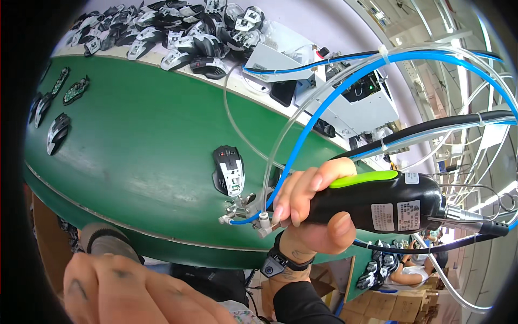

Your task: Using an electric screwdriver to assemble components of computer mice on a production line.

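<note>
Left hand (140,291) was seen large at lower left, knuckles up; fingertips were hidden, so how far it was opened, or whether anything was held, couldn't be told. Ribbed grey cylinder (111,241) was seen at its knuckles. Right hand (315,210) was wrapped firmly around the driver (361,201): glossy black rounded body, lime lever (367,178), held sideways, nose left. Black wristband (278,262) was worn there. Shiny metal fittings (264,222) near the nose were joined by a clear hose (268,173) and a blue hose (312,122). Mouse (229,170) was laid on the smooth green mat (145,146), just past the fittings; curved shell, black and white, cutout in the white part. Farther left, circuit boards (75,90) and curved shells (58,132) were spread. Beyond, mice (183,32) were heaped on the white ledge (156,60); beside them, black and green parts were seen inside an open white case (372,110). Far right, a co-worker (413,275) was seen near cardboard boxes (394,308), contents unreadable.
</note>
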